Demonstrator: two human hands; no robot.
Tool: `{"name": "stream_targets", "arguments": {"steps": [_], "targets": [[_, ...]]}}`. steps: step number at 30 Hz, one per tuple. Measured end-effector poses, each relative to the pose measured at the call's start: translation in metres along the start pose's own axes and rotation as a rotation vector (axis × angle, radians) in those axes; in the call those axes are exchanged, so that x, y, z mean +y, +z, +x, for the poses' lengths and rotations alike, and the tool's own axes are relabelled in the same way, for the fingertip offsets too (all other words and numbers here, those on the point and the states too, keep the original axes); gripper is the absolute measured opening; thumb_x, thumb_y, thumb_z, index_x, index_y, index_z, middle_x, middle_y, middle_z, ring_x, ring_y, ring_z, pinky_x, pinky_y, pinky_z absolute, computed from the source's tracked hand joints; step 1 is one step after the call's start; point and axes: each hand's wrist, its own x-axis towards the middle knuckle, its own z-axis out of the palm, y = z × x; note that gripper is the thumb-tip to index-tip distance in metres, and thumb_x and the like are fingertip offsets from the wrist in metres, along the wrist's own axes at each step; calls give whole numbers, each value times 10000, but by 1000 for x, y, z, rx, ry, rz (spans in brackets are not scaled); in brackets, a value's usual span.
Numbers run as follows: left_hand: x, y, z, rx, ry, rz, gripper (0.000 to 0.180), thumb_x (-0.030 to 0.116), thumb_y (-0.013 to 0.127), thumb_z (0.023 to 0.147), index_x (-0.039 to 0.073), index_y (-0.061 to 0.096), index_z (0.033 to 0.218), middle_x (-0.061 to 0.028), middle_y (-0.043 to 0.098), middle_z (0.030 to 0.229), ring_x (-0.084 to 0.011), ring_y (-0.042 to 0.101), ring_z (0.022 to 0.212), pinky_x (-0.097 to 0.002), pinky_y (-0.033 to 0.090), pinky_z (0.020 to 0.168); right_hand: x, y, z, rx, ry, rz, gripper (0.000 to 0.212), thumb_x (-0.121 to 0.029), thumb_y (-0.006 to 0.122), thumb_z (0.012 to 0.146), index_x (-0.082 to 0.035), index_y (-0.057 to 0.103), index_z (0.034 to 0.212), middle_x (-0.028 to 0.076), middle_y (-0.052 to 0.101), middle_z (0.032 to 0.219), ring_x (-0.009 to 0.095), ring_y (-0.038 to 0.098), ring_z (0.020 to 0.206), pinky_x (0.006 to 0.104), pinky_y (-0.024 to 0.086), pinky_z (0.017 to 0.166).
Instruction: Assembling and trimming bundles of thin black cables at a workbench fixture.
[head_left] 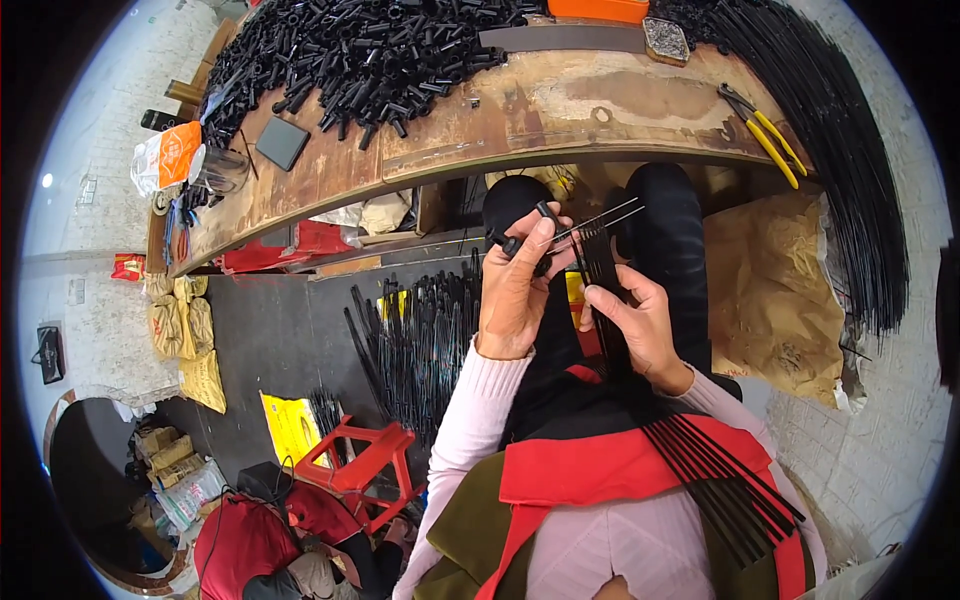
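Room: workshop with white-painted brick walls [95,340] and a dark grey floor [245,325].

Bench: long, worn, brown wooden workbench [570,110], curved by the lens, running across the front of the seated person.

Sheaf: long, thin, black rods [850,150], laid along the bench's right end and overhanging it, seemingly because their length exceeds the bench top.

Heap: short, black, tubular plastic parts [350,55], loose at the bench's left and centre, presumably for reach from the seat.

Floor stock: upright-looking cluster of dark, slender rods [430,345], left of the legs.

Stool: red plastic, open-framed stool [370,455], lower left.

Bundle in hand: slim, straight black rods [603,265], slanting from above the thighs down over the lap, their lower ends fanned across a red apron [610,465]; the body probably takes part of the weight.

Right hand [640,320]: closed around the bundle, apparently keeping the rods gathered.

Left hand [515,295]: near the right, fingers curled about small black cylindrical pieces [547,212] beside the rods' upper ends; whether its fingertips touch the rods cannot be told.

Pliers: yellow-handled, dark-headed metal pliers [765,135], handles toward the front edge, likely for easy pickup.

Box: small, square container of metallic bits [666,42], far edge.
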Motion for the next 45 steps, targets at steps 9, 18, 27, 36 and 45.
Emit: {"name": "stream_targets", "arguments": {"steps": [9, 18, 27, 36, 45], "targets": [[-1, -1, 0, 10, -8, 24, 304, 136, 631, 952, 34, 611, 1238, -119, 672, 1094, -199, 671, 958, -320, 574, 823, 1, 0, 0, 5, -3, 2, 179, -129, 682, 916, 28, 627, 983, 41, 627, 769, 101, 605, 661, 238, 503, 627], [-3, -3, 0, -23, 87, -3, 411, 94, 636, 941, 62, 520, 1334, -119, 654, 1108, -196, 667, 960, -321, 583, 819, 2, 1, 0, 9, -1, -10, 190, -142, 688, 912, 25, 626, 980, 42, 625, 765, 105, 605, 664, 242, 501, 628], [-3, -5, 1, -15, 29, -2, 273, 99, 624, 946, 1, 590, 1199, -131, 672, 1075, -186, 680, 925, -294, 601, 809, 0, 1, 0, 6, -2, -11, 187, -140, 687, 912, 22, 625, 984, 39, 621, 768, 103, 601, 663, 239, 497, 631], [-6, -5, -1, 6, 6, -34, 241, 57, 644, 925, -19, 608, 1152, -140, 680, 1054, -215, 690, 915, -311, 604, 788, 1, 2, 0, 9, 4, -8, 187, -141, 684, 914, 19, 627, 991, 38, 626, 778, 99, 601, 669, 237, 495, 632], [-5, -8, -4, -9, 16, -11, 250, 57, 639, 929, -16, 606, 1166, -134, 678, 1072, -202, 683, 930, -297, 598, 795, 1, 5, -2, 8, -46, -37, 187, -119, 674, 921, 26, 626, 1029, 35, 628, 819, 92, 604, 684, 234, 515, 649]]}}
